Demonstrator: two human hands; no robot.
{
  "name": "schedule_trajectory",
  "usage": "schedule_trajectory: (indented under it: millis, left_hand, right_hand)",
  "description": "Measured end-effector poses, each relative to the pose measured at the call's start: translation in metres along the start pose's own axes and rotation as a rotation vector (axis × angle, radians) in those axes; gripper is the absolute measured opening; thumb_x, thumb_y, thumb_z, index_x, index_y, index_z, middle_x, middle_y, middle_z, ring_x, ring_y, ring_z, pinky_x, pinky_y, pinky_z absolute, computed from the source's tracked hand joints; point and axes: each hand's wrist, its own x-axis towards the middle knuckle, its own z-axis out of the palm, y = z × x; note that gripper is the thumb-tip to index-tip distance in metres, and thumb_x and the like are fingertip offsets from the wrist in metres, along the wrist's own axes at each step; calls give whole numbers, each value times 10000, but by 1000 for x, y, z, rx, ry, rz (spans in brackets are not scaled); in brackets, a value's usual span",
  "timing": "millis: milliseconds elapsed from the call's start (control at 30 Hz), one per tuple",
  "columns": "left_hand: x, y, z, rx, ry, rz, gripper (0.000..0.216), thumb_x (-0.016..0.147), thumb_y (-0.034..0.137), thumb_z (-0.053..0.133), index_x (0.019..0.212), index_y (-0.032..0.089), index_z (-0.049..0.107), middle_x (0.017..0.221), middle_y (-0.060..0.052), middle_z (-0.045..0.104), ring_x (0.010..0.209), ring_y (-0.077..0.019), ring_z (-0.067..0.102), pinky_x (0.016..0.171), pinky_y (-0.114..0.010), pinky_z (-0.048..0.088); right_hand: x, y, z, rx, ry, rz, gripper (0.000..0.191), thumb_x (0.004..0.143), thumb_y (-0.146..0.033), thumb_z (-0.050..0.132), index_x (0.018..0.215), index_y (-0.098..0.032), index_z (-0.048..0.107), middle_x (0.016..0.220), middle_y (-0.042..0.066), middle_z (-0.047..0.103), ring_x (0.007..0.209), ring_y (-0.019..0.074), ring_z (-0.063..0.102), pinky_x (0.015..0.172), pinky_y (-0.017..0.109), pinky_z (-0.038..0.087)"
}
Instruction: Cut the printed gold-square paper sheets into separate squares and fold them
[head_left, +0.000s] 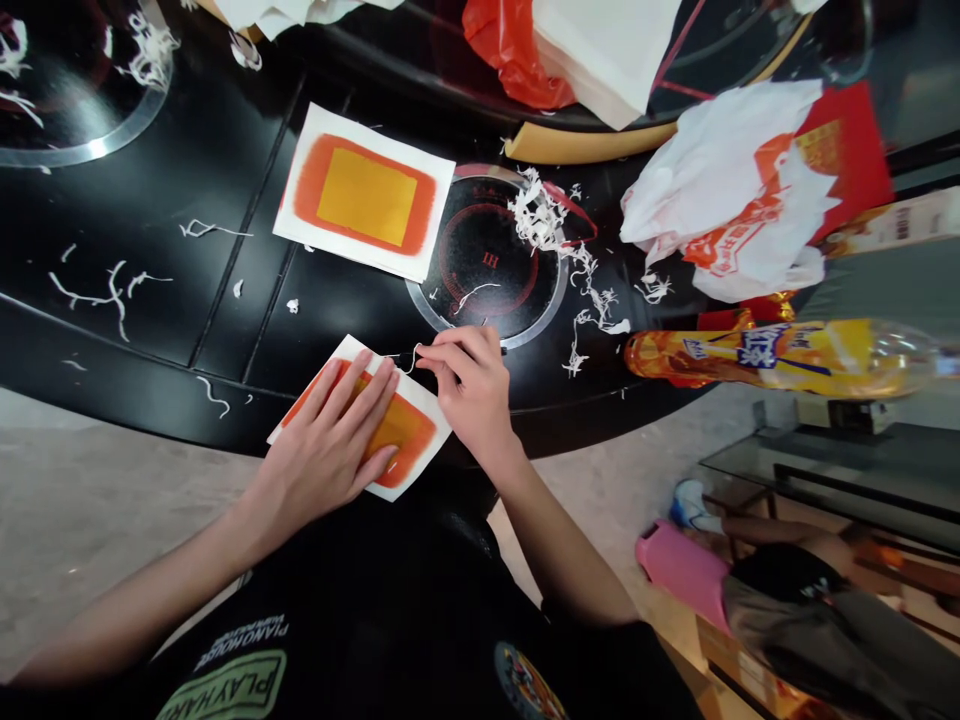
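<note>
My left hand (330,435) lies flat, fingers stretched, across a white paper pad (401,478) printed with an orange and yellow rectangle. The pad sits tilted at the table's front edge. In a pinch, my right hand (472,385) holds a thin black pen-like tool (406,360) with a fine pale tip. That tip points left at the pad's upper edge, close to my left fingertips. A thin white paper strip curls by the tool; whether it is attached to the pad I cannot tell. Behind lies a second printed pad (367,195) with the same colours.
Shredded white paper (540,212) is heaped on the round hob (487,258), and scraps dot the black table (150,270). To the right are a drink bottle (795,357) on its side and a white plastic bag (720,180). A person sits at lower right near a pink stool (682,570).
</note>
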Motion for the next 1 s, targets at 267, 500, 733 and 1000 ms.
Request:
schedule_trajectory:
  millis: [267, 500, 733, 1000]
  left_hand:
    - [0, 0, 1, -9, 29, -6, 809, 1125, 438, 445, 1759, 62, 110, 1783, -174, 287, 1671, -403, 222, 1367, -601, 255]
    - [-1, 0, 3, -13, 37, 6, 831, 1119, 442, 465, 1759, 61, 95, 1781, -171, 293, 1668, -413, 227, 1362, -612, 259]
    - [-3, 6, 3, 4, 22, 59, 771, 1120, 472, 455, 1719, 20, 275, 1756, -162, 364, 1644, -407, 309, 1362, -569, 266]
    - [-4, 3, 3, 41, 52, 72, 758, 1122, 517, 455, 1663, -9, 385, 1714, -185, 441, 1641, -380, 333, 1361, -556, 285]
  right_hand:
    - [9, -2, 6, -24, -55, 57, 213, 1044, -172, 649, 931, -296, 781, 965, 31, 708, 943, 226, 585, 884, 435, 526]
    - [24, -4, 18, -39, -79, 44, 230, 1046, -142, 635, 929, -291, 765, 974, 26, 692, 982, 226, 582, 927, 431, 515]
    - [45, -13, 33, -70, -101, 24, 191, 1053, -161, 649, 976, -288, 768, 993, 19, 692, 1012, 216, 603, 959, 411, 484]
    - [3, 17, -13, -214, 141, 133, 91, 1030, -299, 712, 1080, -303, 788, 1030, 45, 728, 1036, 265, 653, 994, 492, 488]
